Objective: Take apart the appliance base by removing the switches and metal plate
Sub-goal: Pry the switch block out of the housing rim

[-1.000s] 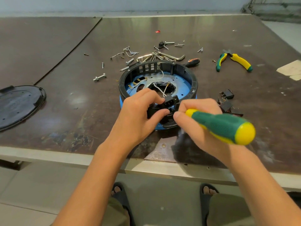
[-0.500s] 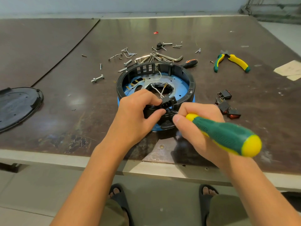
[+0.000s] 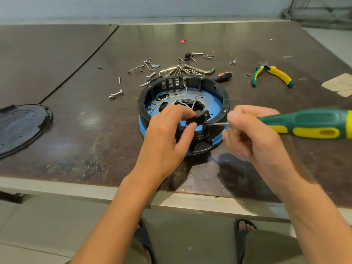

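At the near edge of the round appliance base (image 3: pixel 183 111), the left hand (image 3: pixel 167 141) pinches a small black switch (image 3: pixel 199 118) between thumb and fingers, just above the rim. The right hand (image 3: pixel 253 136) is closed around a green and yellow screwdriver (image 3: pixel 308 123), and its thin metal tip reaches to the switch's right side.

The tip could slip off the switch and poke the left thumb, because the thumb sits right next to it. A hard pull could also snap the thin wires, which seem to run from the switch into the base. The base might slide on the worktop (image 3: pixel 76 115), since no hand presses it down. The metal plate (image 3: pixel 207 101) lies inside the base, behind the left hand's grip.
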